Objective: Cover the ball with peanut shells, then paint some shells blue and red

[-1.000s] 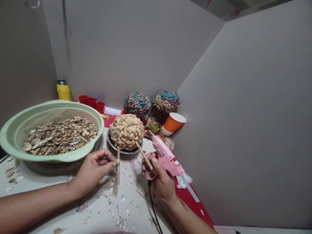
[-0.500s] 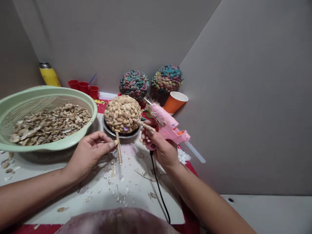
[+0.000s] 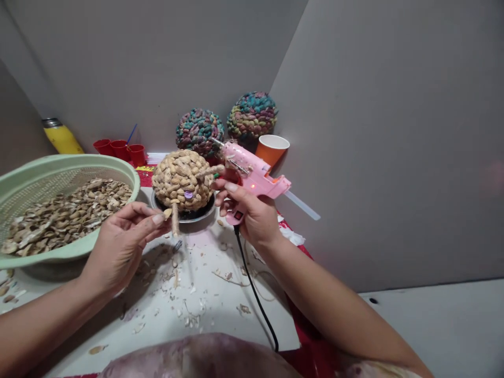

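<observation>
A ball covered in peanut shells [image 3: 179, 176] sits in a shallow metal bowl [image 3: 200, 215], with a purple spot on its front. Two shell-covered sticks jut from it, one downward [image 3: 175, 223] and one to the right [image 3: 210, 171]. My left hand [image 3: 122, 236] pinches a small peanut shell piece [image 3: 168, 213] between thumb and fingertips, close beside the lower stick. In my right hand [image 3: 252, 207] is a pink hot glue gun [image 3: 252, 170], its nozzle pointing up and left past the ball. A clear glue stick [image 3: 303, 206] pokes out of its back and a red light glows.
To the left, a green basket [image 3: 132, 181] holds many peanut shells. Red cups [image 3: 137, 155], a yellow bottle [image 3: 63, 137], an orange cup [image 3: 271, 152] and two coloured shell balls [image 3: 253, 115] stand at the back. A black cord [image 3: 252, 286] crosses the littered white board [image 3: 165, 325].
The view has shifted, so most things sit further left. My right hand has lifted the glue gun slightly, and its fingers are now apart from the right-hand stick. My left hand still pinches the shell piece.
</observation>
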A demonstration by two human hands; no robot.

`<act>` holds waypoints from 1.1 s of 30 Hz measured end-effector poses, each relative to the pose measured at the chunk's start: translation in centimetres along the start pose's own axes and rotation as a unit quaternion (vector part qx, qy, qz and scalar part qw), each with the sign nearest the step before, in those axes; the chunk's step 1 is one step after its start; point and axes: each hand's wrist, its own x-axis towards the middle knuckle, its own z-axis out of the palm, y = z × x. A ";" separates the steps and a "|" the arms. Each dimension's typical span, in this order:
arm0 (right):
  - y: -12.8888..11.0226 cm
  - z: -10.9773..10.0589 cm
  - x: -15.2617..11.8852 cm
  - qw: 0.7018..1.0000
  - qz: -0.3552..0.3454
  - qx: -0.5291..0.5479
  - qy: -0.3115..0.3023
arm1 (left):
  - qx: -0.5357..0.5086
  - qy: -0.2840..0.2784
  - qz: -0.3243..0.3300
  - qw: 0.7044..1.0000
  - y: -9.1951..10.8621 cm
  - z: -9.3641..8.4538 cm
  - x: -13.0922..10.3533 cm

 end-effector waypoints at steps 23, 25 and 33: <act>2.5 -3.4 -2.3 0.991 0.073 0.070 0.087 | 0.070 -0.032 -0.002 0.997 -1.4 -0.8 -0.9; 2.7 -3.6 -2.5 0.992 0.074 0.065 0.079 | 0.084 -0.038 0.004 0.996 -1.7 -1.6 -1.0; 3.4 -4.3 -3.2 0.994 0.046 0.017 0.100 | 0.167 -0.004 0.094 0.981 -1.3 -3.3 -1.5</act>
